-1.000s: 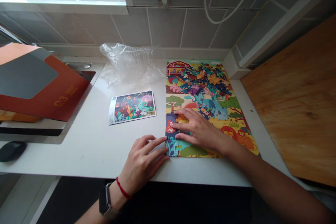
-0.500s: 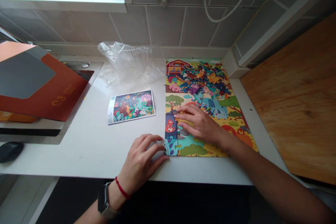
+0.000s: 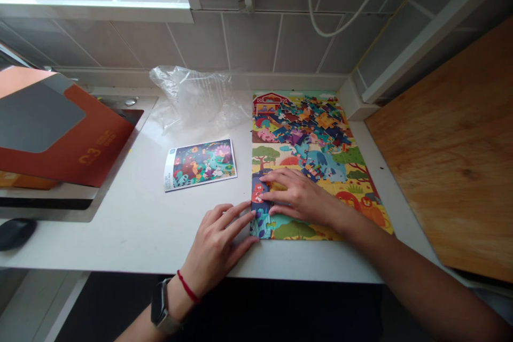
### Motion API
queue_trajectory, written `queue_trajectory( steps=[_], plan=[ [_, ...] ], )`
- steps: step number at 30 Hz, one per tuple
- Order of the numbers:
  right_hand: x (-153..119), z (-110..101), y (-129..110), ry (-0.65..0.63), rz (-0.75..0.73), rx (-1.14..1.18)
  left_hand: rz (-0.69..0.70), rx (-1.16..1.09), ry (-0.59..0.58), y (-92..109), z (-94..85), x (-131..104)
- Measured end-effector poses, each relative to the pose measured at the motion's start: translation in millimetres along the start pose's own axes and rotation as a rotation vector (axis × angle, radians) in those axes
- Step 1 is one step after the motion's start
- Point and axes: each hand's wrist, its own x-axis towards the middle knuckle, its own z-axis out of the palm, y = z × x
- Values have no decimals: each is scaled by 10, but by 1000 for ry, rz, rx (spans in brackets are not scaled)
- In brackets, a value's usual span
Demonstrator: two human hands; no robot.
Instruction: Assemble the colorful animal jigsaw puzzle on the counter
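Observation:
A colourful assembled puzzle lies flat on the white counter. Loose puzzle pieces are heaped on its upper part. At its lower left corner sit dark blue pieces with a red animal and a leafy piece. My right hand lies over the lower left of the puzzle, fingers spread, fingertips on the red-animal piece. My left hand rests beside the left edge, fingers apart, its fingertips at the leafy piece. Neither hand holds anything.
A picture card lies left of the puzzle, with a crumpled clear plastic bag behind it. An orange box stands over a sink at the left, near a black mouse-like object. A wooden board leans at the right.
My right hand has shifted slightly left and down, its fingertips now over the red-animal piece. My left hand's fingers have reached up along the puzzle's left edge.

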Motion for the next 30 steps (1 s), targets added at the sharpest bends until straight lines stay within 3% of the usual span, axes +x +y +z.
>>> queue_trajectory(
  steps=[11, 30],
  plan=[
    [12, 185, 39, 109, -92, -206, 6, -61, 55, -25, 13, 1],
    [57, 221, 66, 168, -103, -230, 52, 26, 85, -36, 53, -67]
  ],
)
